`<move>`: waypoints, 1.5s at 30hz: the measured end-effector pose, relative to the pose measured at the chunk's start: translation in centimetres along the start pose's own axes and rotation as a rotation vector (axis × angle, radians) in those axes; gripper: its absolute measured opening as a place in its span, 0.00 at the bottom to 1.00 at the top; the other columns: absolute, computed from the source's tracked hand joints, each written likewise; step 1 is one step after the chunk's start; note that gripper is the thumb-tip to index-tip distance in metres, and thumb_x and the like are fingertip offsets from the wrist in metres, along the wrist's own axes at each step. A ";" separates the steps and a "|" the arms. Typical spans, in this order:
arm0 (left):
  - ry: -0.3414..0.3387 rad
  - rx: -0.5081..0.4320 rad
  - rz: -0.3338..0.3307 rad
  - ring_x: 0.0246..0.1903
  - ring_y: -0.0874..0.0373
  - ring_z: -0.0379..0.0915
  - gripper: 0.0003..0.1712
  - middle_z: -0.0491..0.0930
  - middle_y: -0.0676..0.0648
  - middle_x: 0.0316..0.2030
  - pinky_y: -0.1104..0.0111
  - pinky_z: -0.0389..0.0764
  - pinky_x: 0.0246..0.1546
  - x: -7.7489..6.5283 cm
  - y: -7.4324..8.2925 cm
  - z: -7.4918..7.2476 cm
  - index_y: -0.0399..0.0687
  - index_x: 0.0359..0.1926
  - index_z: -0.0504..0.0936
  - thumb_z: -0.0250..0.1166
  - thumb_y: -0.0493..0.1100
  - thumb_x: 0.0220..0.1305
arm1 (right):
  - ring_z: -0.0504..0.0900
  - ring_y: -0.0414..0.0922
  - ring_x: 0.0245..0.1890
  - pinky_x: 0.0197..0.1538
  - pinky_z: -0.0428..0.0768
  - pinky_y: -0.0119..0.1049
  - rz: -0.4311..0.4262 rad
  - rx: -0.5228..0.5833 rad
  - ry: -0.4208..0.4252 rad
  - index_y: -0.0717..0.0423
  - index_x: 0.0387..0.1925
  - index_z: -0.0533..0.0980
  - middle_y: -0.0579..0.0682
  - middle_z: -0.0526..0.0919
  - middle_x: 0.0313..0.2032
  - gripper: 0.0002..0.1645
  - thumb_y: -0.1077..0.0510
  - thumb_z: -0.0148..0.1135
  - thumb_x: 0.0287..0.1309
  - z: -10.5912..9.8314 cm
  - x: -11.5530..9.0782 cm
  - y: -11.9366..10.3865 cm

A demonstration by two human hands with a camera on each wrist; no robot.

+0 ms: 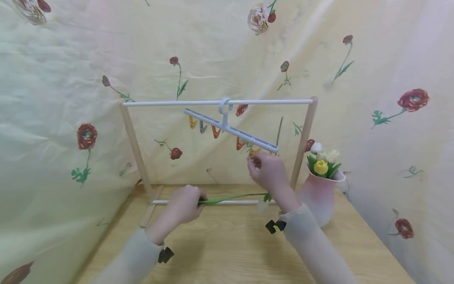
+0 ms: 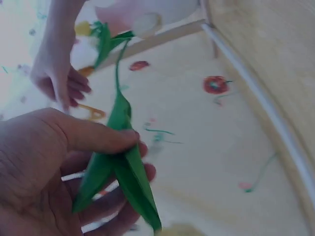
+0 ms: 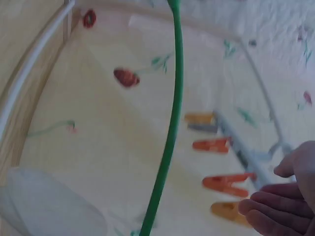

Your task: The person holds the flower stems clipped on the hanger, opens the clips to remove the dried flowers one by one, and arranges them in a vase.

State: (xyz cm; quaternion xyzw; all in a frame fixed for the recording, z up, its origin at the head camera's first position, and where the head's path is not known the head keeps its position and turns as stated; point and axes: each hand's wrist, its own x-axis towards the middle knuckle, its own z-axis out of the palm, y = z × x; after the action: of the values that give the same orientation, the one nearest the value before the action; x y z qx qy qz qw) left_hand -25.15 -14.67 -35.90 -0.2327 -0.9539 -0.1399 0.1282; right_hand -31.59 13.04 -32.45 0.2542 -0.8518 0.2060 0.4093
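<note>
My left hand (image 1: 186, 203) pinches the green leaves and stem of an artificial tulip (image 2: 130, 172) between thumb and fingers. Its stem (image 3: 170, 128) runs rightward, and the white bloom (image 1: 262, 207) sits blurred below my right wrist. My right hand (image 1: 268, 170) is raised at the low right end of a light-blue clip hanger (image 1: 248, 137). Thumb and fingers stand apart in the right wrist view, with the fingertips close to a yellow clip (image 3: 229, 212); whether they touch it I cannot tell. The hanger tilts down to the right. A thin dark stem (image 1: 280, 128) rises behind its right end.
The hanger hooks over the white top bar (image 1: 170, 103) of a wooden-sided rack (image 1: 134, 146). More orange, grey and yellow clips dangle from it. A pink-and-white vase (image 1: 320, 197) with white and yellow tulips (image 1: 321, 167) stands right of the rack on the wooden table (image 1: 227, 248).
</note>
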 end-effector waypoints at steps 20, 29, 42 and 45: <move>0.584 0.314 0.263 0.31 0.55 0.86 0.11 0.87 0.52 0.30 0.65 0.87 0.34 -3.3 4.5 -4.7 0.47 0.35 0.92 0.82 0.32 0.50 | 0.87 0.39 0.33 0.37 0.85 0.26 -0.627 0.075 -0.051 0.55 0.41 0.89 0.45 0.90 0.35 0.10 0.64 0.79 0.56 -1.7 -2.2 -8.6; 0.727 0.151 0.280 0.32 0.53 0.86 0.21 0.89 0.49 0.33 0.64 0.87 0.31 -2.7 2.6 -5.1 0.45 0.41 0.91 0.87 0.42 0.43 | 0.86 0.41 0.29 0.32 0.86 0.29 -0.652 -0.011 0.077 0.59 0.35 0.87 0.48 0.88 0.31 0.11 0.68 0.80 0.47 -3.5 -0.8 -7.6; 0.789 -0.243 0.136 0.32 0.45 0.90 0.26 0.92 0.37 0.41 0.57 0.91 0.35 -0.6 -0.7 -2.0 0.35 0.49 0.89 0.86 0.41 0.49 | 0.84 0.48 0.30 0.29 0.86 0.36 -0.572 -0.061 0.167 0.63 0.36 0.85 0.53 0.86 0.31 0.14 0.72 0.79 0.45 -7.5 0.9 -4.2; 0.759 -0.322 0.138 0.31 0.47 0.90 0.23 0.92 0.38 0.41 0.58 0.91 0.35 -0.1 -0.6 -0.8 0.36 0.47 0.90 0.85 0.38 0.49 | 0.86 0.50 0.32 0.30 0.87 0.38 -0.550 -0.076 0.173 0.63 0.36 0.85 0.54 0.86 0.32 0.14 0.72 0.80 0.45 -8.1 0.9 -3.8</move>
State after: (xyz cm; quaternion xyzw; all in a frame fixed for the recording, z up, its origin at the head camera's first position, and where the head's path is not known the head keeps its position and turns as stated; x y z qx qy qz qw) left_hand -25.23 -15.45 -35.26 -0.2451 -0.7872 -0.3540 0.4415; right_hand -25.04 14.33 -26.46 0.4415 -0.7198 0.0763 0.5302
